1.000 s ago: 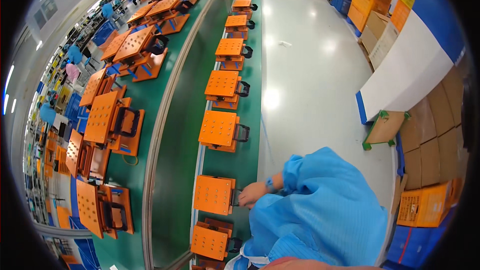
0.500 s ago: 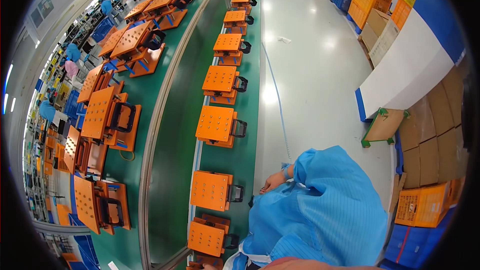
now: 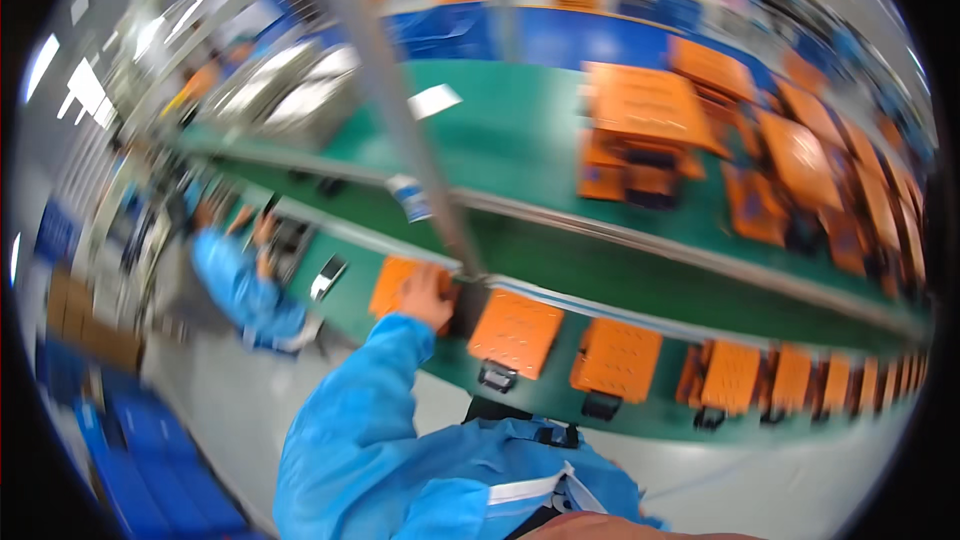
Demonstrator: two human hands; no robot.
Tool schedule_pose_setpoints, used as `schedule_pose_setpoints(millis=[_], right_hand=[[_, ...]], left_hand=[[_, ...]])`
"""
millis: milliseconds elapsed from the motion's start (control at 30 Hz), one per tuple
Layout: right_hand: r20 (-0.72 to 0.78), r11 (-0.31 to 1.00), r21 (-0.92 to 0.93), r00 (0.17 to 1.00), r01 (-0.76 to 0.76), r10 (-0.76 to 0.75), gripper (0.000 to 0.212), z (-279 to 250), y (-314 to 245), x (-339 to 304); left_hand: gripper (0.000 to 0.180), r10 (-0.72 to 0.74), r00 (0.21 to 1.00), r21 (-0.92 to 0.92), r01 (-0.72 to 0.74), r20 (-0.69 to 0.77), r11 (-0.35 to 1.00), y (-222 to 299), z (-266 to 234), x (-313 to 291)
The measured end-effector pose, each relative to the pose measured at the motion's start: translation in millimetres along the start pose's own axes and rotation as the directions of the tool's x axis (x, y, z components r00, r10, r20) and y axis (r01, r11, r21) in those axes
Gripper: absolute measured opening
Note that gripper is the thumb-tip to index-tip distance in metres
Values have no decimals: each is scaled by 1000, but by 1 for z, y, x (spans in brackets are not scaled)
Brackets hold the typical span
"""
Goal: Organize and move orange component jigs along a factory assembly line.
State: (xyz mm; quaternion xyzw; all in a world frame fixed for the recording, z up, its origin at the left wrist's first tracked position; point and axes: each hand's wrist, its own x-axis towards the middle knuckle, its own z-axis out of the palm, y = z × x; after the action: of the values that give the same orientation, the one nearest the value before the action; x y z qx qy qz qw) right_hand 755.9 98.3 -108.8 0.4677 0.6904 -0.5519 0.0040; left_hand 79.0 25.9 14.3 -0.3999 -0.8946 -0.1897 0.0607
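Note:
My left hand point(image 3: 425, 297), in a blue sleeve, reaches to an orange fixture point(image 3: 392, 285) on the green bench point(image 3: 350, 325). Its bent fingers lie over the fixture's right edge, though motion blurs them. Immediately to the right a similar orange fixture point(image 3: 517, 330) stands, its flat top studded and a black handle on its near side. Another orange fixture point(image 3: 617, 358) follows in the same row. My right hand does not show.
A co-worker in blue point(image 3: 240, 275) works at the bench's left end, near a small white-and-black device point(image 3: 328, 277). A metal post point(image 3: 400, 110) rises behind my hand. More orange fixtures point(image 3: 650, 105) stand on the far bench. Blue crates point(image 3: 150, 450) sit lower left.
My view has swung left, toward the row's end. My left hand, barely visible at the lower edge before, is now on an orange fixture. My right hand has left the view.

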Motion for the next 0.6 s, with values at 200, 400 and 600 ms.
schedule_pose_setpoints(millis=[200, 400, 600], right_hand=[[137, 985, -170, 990, -13, 37, 43, -43, -45, 36], [7, 986, -165, 1000, 0, 1, 51, -77, -86, 55], [-226, 735, -485, 744, 474, -629, 63, -55, -195, 118]], left_hand=[[79, -78, 989, 32, 83, -126, 996, -6, 12, -13], [94, -133, 989, 55, 137, -69, 989, -15, 13, -14], [93, -122, 989, 76, 128, -89, 989, -11, 2, -15]])
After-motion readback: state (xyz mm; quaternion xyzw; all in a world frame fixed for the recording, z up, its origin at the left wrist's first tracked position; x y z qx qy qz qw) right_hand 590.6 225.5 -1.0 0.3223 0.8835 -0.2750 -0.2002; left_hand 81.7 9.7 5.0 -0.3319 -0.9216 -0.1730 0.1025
